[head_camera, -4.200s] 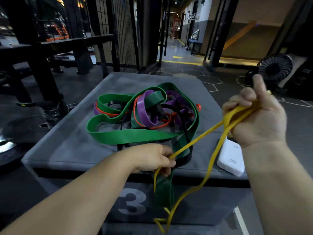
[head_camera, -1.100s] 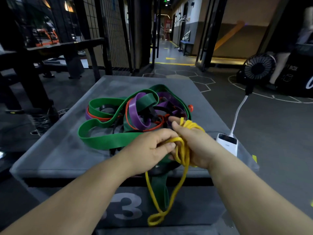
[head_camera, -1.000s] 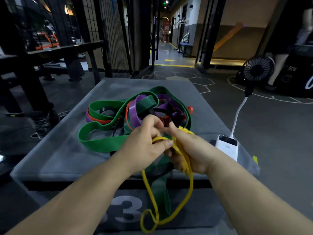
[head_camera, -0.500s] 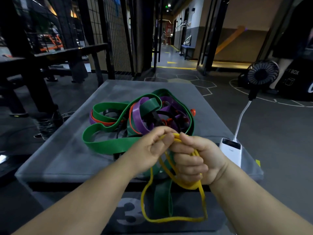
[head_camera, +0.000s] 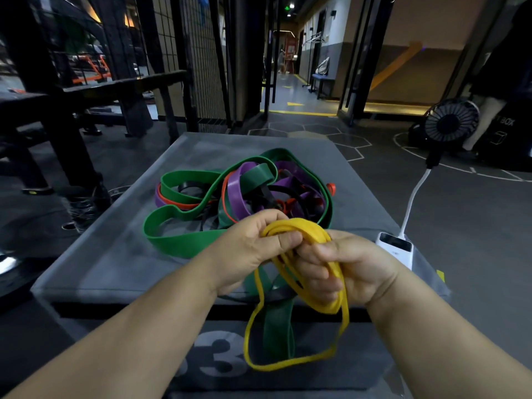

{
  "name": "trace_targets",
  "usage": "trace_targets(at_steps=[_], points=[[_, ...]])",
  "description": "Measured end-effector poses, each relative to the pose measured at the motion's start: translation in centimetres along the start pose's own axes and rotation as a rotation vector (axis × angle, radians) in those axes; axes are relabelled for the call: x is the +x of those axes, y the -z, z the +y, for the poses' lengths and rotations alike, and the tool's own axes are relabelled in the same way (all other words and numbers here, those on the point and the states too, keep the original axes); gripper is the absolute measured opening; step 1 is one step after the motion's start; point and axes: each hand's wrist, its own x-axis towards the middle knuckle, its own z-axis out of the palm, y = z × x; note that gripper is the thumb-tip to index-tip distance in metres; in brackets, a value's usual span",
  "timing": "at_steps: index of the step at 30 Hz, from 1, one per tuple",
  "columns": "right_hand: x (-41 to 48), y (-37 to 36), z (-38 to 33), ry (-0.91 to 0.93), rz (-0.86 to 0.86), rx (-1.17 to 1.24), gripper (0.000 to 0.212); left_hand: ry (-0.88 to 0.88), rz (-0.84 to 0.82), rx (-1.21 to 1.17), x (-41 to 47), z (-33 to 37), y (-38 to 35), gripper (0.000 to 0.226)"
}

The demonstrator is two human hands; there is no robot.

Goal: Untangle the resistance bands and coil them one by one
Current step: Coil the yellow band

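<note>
Yellow band (head_camera: 305,227) in both hands (head_camera: 299,260)

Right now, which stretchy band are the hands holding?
The yellow band, in the left hand and right hand; the other bands lie tangled on the box.

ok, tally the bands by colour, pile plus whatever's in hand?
Yellow band: 1, gripped by left hand and right hand
Green band: at least 1
Purple band: at least 1
Orange band: at least 1
Black band: at least 1
Total: at least 5; the tangle hides exact counts
</note>
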Motion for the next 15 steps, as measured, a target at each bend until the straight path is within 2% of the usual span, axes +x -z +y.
trace_targets(at_steps=[3,7,9,11,13,15], points=[[-0.4,0.2,-0.5,0.004,0.069,-0.076,0.022,-0.029,0.035,0.022,0.1,0.0,-0.3,0.017],[-0.8,0.3,-0.8,0.069,0.115,-0.163,0.026,-0.040,0.011,0.014,0.1,0.2,-0.2,0.020],[-0.8,0.3,-0.9,0.103,0.051,-0.094,0.026,-0.014,-0.002,-0.016,0.2,0.2,-0.1,0.026],[-0.5,0.1,-0.7,0.123,-0.057,0.031,0.025,-0.001,0.011,-0.017,0.4,0.0,-0.3,0.020],[-0.1,-0.3,-0.3,0.085,-0.126,0.159,0.026,0.003,0.064,-0.059,0.5,-0.4,-0.4,0.011],[0.2,-0.6,0.1,0.042,-0.171,0.211,0.018,0.014,0.119,-0.172,0.5,-0.8,-0.4,0.017]])
